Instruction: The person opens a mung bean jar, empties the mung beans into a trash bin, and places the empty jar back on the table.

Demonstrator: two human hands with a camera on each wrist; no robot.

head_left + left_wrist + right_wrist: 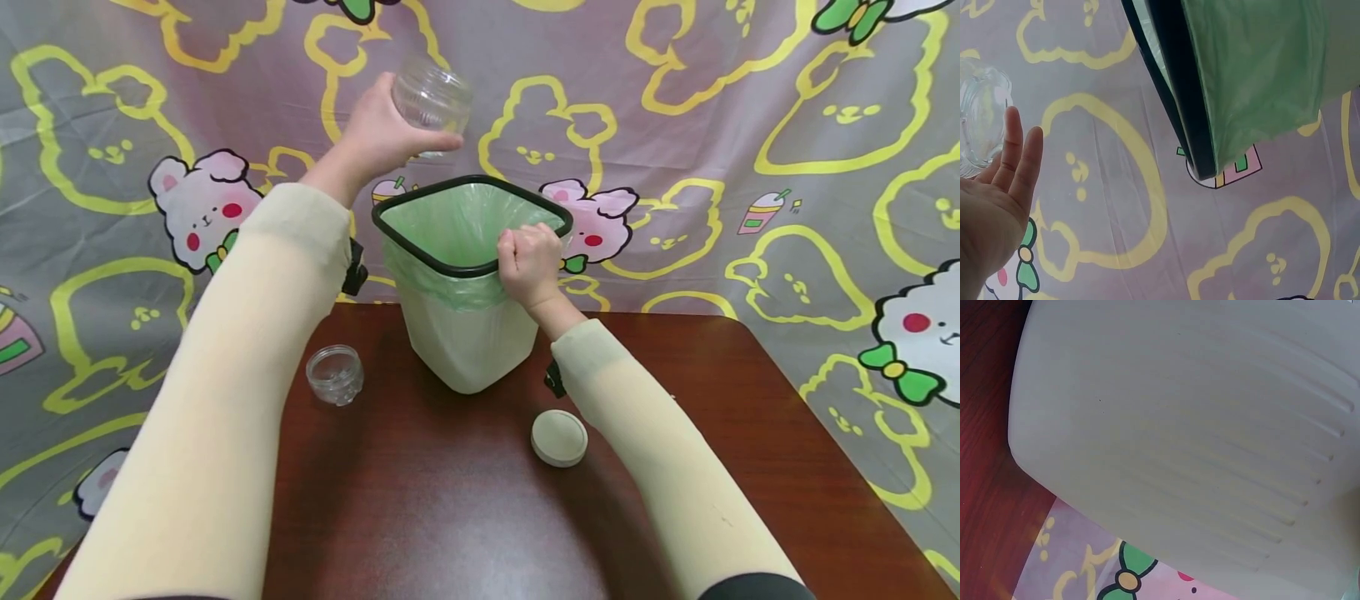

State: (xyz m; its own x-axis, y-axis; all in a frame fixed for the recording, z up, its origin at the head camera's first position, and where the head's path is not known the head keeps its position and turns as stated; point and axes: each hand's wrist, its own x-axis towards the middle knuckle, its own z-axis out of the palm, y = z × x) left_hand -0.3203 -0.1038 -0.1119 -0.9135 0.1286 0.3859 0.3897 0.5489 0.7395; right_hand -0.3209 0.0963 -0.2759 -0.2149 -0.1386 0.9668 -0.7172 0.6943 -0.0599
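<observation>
My left hand [375, 137] grips a clear glass jar [432, 98], raised beyond and to the left of the trash bin's rim. The jar looks tilted, and I see nothing inside it. In the left wrist view, the jar [982, 119] is partly cut off at the left edge, beside the fingers. My right hand [532, 262] curls round the black rim at the right front of the white trash bin [465, 342], which has a green liner bag [457, 292]. The right wrist view shows the bin's ribbed side [1166, 437]; the right hand is barely visible there.
A small clear container [335, 375] sits on the brown table [420, 500], left of the bin. Toward the front right lies a round whitish lid [559, 438], near the right sleeve. A patterned curtain [697, 108] hangs behind and along the sides.
</observation>
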